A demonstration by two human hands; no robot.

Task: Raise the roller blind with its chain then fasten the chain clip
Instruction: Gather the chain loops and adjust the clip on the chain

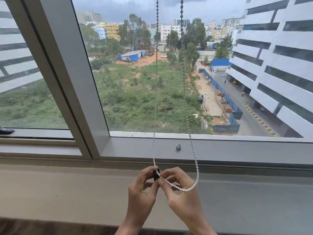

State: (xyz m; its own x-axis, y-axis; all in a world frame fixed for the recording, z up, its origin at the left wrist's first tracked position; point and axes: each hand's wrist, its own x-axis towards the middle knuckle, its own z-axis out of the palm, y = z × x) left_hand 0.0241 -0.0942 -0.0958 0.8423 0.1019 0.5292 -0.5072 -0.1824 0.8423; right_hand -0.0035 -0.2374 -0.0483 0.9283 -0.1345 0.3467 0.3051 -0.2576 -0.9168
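A white bead chain [196, 168] hangs in two strands in front of the window and loops at the bottom. A small black chain clip [156, 174] sits on the left strand, just below the sill. My left hand [143, 189] pinches the clip between thumb and fingers. My right hand [179, 192] grips the chain right beside the clip, with the loop trailing off to its right. The roller blind itself is out of view above the frame.
A small metal stud [178, 147] sticks out of the grey lower window frame [237, 148] above my hands. A wide grey sill ledge [67, 187] runs below. A slanted window post [67, 78] stands at the left.
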